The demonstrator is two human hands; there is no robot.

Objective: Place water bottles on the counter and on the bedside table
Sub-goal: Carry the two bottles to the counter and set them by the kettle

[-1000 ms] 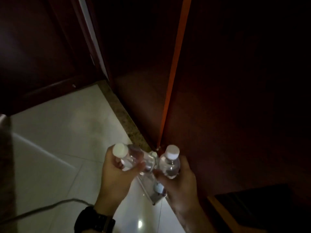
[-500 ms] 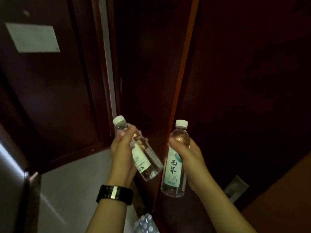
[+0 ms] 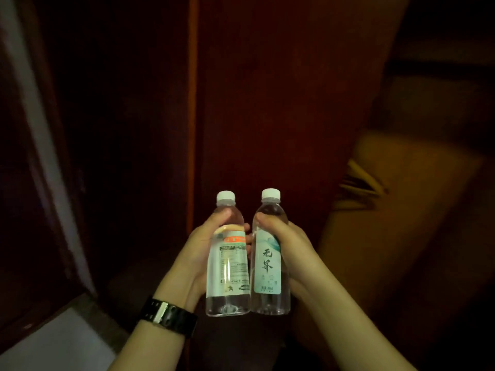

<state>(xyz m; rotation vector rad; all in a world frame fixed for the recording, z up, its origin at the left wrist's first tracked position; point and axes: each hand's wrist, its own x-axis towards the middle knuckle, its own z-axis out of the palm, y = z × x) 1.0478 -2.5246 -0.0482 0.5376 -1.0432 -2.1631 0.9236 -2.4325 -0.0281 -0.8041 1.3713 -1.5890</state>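
Carrying stage, both bottles in hand. My left hand is wrapped around the left water bottle, thumb over its shoulder and fingers curled behind the label with the orange band; my right hand is closed in the same way on the right water bottle, the one with dark brush characters on a pale label. Both bottles stand upright, white caps up, side by side and touching or very nearly so along their lower walls, held in the air in front of me at the near centre of the view. A black wristwatch sits on my left wrist. Beyond the bottles rises a dark wooden panel with a lighter vertical edge strip to its left; pale floor tile shows at the near left. To the right lies a dim, tan surface, too dark to identify. Neither the counter nor the bedside table can be made out, so I judge that no bottle is placed yet. The next move calls for finding the first of those surfaces, bringing one bottle over a bare patch, setting its base down flat and only then loosening that hand, while the other hand keeps its bottle.
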